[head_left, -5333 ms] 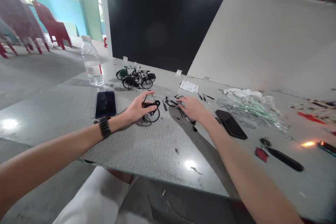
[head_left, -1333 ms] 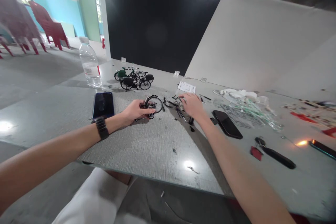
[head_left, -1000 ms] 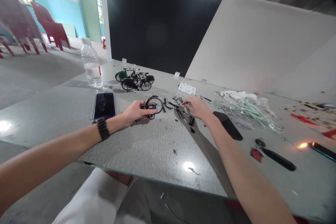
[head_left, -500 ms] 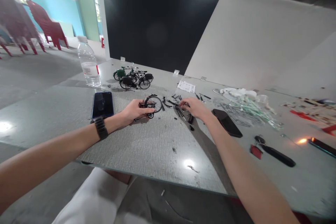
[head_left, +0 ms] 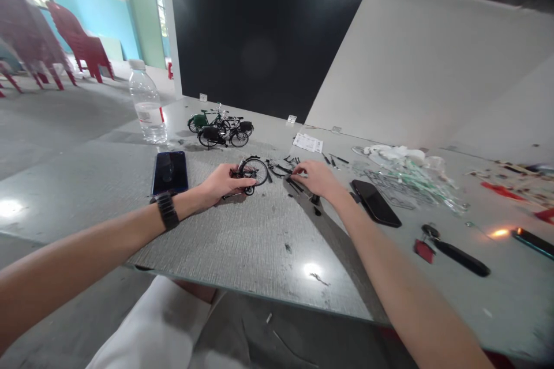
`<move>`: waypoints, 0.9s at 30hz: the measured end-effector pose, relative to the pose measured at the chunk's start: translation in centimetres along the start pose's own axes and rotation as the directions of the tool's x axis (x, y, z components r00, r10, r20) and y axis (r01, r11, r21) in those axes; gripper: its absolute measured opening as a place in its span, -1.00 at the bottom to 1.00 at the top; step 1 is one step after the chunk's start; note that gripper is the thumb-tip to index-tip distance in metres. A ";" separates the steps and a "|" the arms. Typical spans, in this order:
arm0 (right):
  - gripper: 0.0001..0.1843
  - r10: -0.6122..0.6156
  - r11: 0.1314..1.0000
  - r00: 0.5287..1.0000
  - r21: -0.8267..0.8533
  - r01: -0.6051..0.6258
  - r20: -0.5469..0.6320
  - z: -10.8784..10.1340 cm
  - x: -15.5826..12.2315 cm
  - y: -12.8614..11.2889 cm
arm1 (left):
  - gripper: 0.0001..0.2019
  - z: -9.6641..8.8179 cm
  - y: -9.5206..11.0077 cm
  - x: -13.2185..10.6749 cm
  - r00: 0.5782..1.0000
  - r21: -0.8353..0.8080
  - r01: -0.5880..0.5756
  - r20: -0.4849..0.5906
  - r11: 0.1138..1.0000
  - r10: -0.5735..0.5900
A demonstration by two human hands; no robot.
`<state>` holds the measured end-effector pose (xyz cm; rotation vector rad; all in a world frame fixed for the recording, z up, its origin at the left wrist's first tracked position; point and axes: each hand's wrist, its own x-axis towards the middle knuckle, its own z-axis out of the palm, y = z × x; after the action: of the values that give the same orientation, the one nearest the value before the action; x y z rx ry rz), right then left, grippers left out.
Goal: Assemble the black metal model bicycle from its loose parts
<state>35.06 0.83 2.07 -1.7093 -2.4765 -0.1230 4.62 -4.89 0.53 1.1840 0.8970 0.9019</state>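
Held in my left hand [head_left: 225, 183] is a partly built miniature bicycle [head_left: 254, 172]. Its spoked wheel faces right, and my thumb lies across the lower part of the frame. To the right, my right hand [head_left: 315, 176] reaches down among small black bicycle parts [head_left: 280, 168]. Its thumb and forefinger are pinched at the near edge of these pieces; whatever lies between the fingertips is too small to make out. Thin black rods [head_left: 296, 185] lie just below the fingertips. Behind my hands stand several finished miniature bicycles [head_left: 223, 134], one of them green.
A water bottle [head_left: 148, 106] and a phone [head_left: 170, 172] are at the left. On the right lie a second phone [head_left: 375, 202], empty clear and green part frames [head_left: 426, 179] and a black-handled tool [head_left: 459, 256]. Paper slips [head_left: 308, 142] rest near the upright board.
My right hand has shifted slightly left and its fingertips have drawn closer together over the parts. The left hand keeps the miniature bicycle in nearly the same place.
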 end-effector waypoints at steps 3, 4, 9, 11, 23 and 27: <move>-0.72 0.082 0.996 0.997 -0.019 -0.082 -0.015 0.1 -0.2 -0.8 | -0.64 0.0 -0.1 0.1 1.000 0.004 -0.012 0.000 1.000 0.012; -0.73 0.099 0.995 0.995 -0.019 -0.100 -0.016 0.2 -0.2 -0.9 | -0.64 0.0 0.0 0.1 1.000 0.006 -0.016 0.000 1.000 0.016; -0.77 0.147 0.989 0.989 -0.026 -0.147 -0.033 0.1 -0.3 -1.1 | -0.68 0.2 0.2 -0.1 1.000 0.012 -0.005 -0.008 1.000 0.005; -0.73 0.154 0.987 0.987 -0.038 -0.156 -0.045 0.1 -0.3 -1.1 | -0.69 0.1 0.2 -0.1 1.000 0.015 -0.004 -0.010 1.000 0.004; -0.65 0.048 0.991 0.999 0.123 -0.049 0.013 -4.2 -1.0 1.2 | -0.63 -0.4 -0.5 0.4 1.000 0.009 -0.023 0.015 1.000 0.023; -0.68 0.118 0.991 0.992 0.062 -0.120 0.032 -4.6 -1.3 3.3 | -0.66 -0.2 -0.3 0.2 1.000 0.013 -0.012 -0.001 1.000 0.012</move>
<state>38.85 0.12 6.34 -1.8385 -2.3627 -0.0073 4.54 -4.64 0.18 1.2012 0.8991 0.9074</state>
